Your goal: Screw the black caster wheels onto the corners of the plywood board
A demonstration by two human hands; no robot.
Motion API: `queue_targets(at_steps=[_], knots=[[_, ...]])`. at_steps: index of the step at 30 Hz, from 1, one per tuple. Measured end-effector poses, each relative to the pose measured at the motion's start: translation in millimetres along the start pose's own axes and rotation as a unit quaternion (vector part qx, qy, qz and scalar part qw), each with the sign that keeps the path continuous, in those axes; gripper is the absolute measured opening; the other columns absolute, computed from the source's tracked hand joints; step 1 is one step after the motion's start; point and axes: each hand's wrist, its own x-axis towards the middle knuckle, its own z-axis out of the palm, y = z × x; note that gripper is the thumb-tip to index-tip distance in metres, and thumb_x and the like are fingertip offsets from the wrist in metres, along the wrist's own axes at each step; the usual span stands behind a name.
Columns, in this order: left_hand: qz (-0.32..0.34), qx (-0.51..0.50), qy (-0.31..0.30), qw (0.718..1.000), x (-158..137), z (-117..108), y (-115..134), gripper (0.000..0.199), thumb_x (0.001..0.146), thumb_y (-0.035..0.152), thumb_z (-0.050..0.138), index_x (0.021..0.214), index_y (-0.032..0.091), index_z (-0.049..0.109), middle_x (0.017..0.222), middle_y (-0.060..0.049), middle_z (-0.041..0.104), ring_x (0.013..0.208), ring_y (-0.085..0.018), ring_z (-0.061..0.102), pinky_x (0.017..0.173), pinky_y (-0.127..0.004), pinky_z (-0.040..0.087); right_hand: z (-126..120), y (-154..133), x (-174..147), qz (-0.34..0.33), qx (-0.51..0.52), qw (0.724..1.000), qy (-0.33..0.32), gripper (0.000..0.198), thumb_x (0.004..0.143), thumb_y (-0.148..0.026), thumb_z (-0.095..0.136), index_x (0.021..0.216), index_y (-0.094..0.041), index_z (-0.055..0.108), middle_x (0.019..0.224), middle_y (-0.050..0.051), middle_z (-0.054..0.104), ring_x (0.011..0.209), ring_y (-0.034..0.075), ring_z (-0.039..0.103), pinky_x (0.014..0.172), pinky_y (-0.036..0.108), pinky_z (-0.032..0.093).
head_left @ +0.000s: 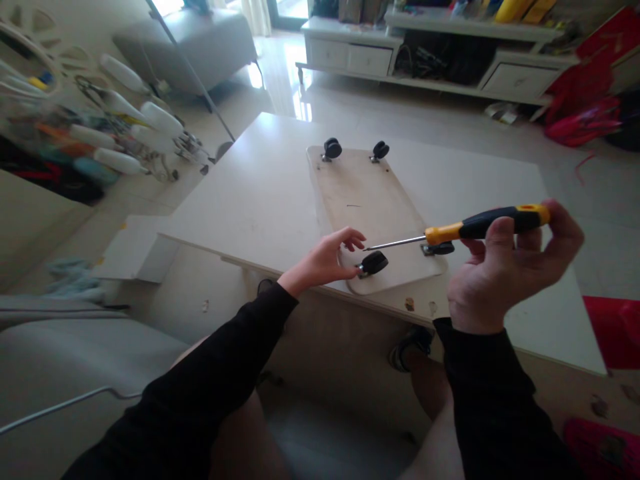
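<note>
My right hand [500,280] is wrapped round the black and yellow handle of a screwdriver [483,223]. Its metal shaft points left, with the tip close to my left fingers and just above a black caster wheel [375,262]. My left hand [323,260] is beside that caster, thumb at its metal mount and the other fingers raised apart from the thumb. Under both lies a pale board [367,193] with rounded corners. Further casters stand on it: one at the near right [440,248], two at the far end [333,148] [381,150]. Whether the tip touches a screw cannot be made out.
The board rests on a white table [250,193], whose near edge passes in front of my legs. A white cabinet [350,57] stands along the back. Sewing-thread-like white spools [125,73] are at the left, beside a grey seat [200,53]. Red items [580,113] are at the right.
</note>
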Motion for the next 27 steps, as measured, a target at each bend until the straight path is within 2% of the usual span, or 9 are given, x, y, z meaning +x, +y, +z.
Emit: queue_targets(at_steps=[2,5,8,10,14,16,21,25,27], knots=[[-0.002,0.017,-0.020,1.000,0.0,2.7,5.9,0.058,0.079,0.017,0.083,0.133,0.023,0.062,0.127,-0.009,0.077,0.118,-0.026,0.073,0.106,-0.044,0.052,-1.0,2.3,1.4,-0.034,0.027,0.999,-0.001,0.047,0.079,-0.034,0.081,0.123,-0.028,0.066,0.114,0.000,0.068,0.097,0.015,0.072,0.057,0.020,0.060],[-0.003,0.049,-0.040,0.998,-0.3,6.1,13.9,0.060,0.082,0.015,0.080,0.138,0.025,0.060,0.136,-0.009,0.075,0.134,-0.028,0.068,0.120,-0.049,0.040,-2.4,6.0,2.7,-0.023,0.050,0.999,0.001,0.044,0.080,-0.032,0.082,0.121,-0.031,0.067,0.111,-0.002,0.069,0.094,0.014,0.072,0.061,0.023,0.063],[0.000,0.058,-0.059,0.997,-0.3,8.6,15.9,0.061,0.083,0.012,0.076,0.140,0.025,0.059,0.138,-0.009,0.074,0.136,-0.028,0.066,0.122,-0.048,0.036,-4.7,11.2,4.7,-0.016,0.049,0.999,-0.015,0.045,0.083,-0.037,0.079,0.126,-0.033,0.066,0.110,-0.002,0.071,0.097,0.016,0.073,0.066,0.028,0.065],[0.005,0.064,-0.064,0.996,0.0,9.3,14.0,0.059,0.083,0.012,0.075,0.139,0.024,0.060,0.136,-0.009,0.074,0.135,-0.028,0.066,0.121,-0.048,0.037,-5.6,12.8,6.0,-0.046,0.045,0.997,-0.033,0.048,0.083,-0.042,0.078,0.128,-0.034,0.065,0.110,-0.001,0.069,0.096,0.017,0.073,0.069,0.032,0.067],[0.013,0.075,-0.050,0.996,0.0,9.5,9.2,0.062,0.081,0.011,0.075,0.139,0.024,0.060,0.130,-0.008,0.074,0.128,-0.028,0.068,0.117,-0.047,0.040,-0.5,-0.5,2.1,-0.111,0.023,0.992,-0.050,0.044,0.084,-0.043,0.078,0.126,-0.033,0.069,0.123,0.000,0.066,0.102,0.020,0.073,0.097,0.050,0.068],[0.015,0.072,-0.051,0.996,-0.4,9.4,8.9,0.067,0.078,0.007,0.074,0.140,0.025,0.059,0.127,-0.007,0.075,0.128,-0.028,0.068,0.117,-0.048,0.040,5.1,-14.2,-4.5,-0.093,0.015,0.994,-0.046,0.034,0.088,-0.035,0.077,0.122,-0.033,0.074,0.130,0.000,0.065,0.109,0.021,0.073,0.106,0.051,0.064],[0.006,0.062,-0.072,0.996,-0.4,9.3,14.9,0.075,0.072,0.003,0.074,0.142,0.027,0.059,0.131,-0.008,0.075,0.131,-0.031,0.067,0.120,-0.052,0.038,18.8,-38.3,-24.2,-0.081,0.039,0.994,-0.064,0.041,0.083,-0.034,0.084,0.124,-0.033,0.076,0.127,-0.001,0.065,0.106,0.019,0.073,0.100,0.047,0.069],[0.000,0.063,-0.081,0.995,0.6,10.0,19.8,0.076,0.072,0.004,0.075,0.143,0.027,0.059,0.131,-0.009,0.076,0.131,-0.032,0.067,0.119,-0.054,0.038,23.5,-40.7,-33.1,-0.090,0.037,0.990,-0.098,0.041,0.082,-0.032,0.086,0.122,-0.031,0.077,0.123,0.000,0.068,0.104,0.017,0.074,0.090,0.038,0.072],[-0.003,0.066,-0.083,0.994,0.9,10.7,20.7,0.076,0.073,0.005,0.076,0.143,0.027,0.059,0.130,-0.009,0.076,0.131,-0.033,0.067,0.119,-0.055,0.038,23.4,-41.2,-35.4,-0.087,0.022,0.990,-0.109,0.042,0.080,-0.035,0.087,0.121,-0.028,0.076,0.121,0.002,0.069,0.104,0.018,0.074,0.088,0.040,0.073]])
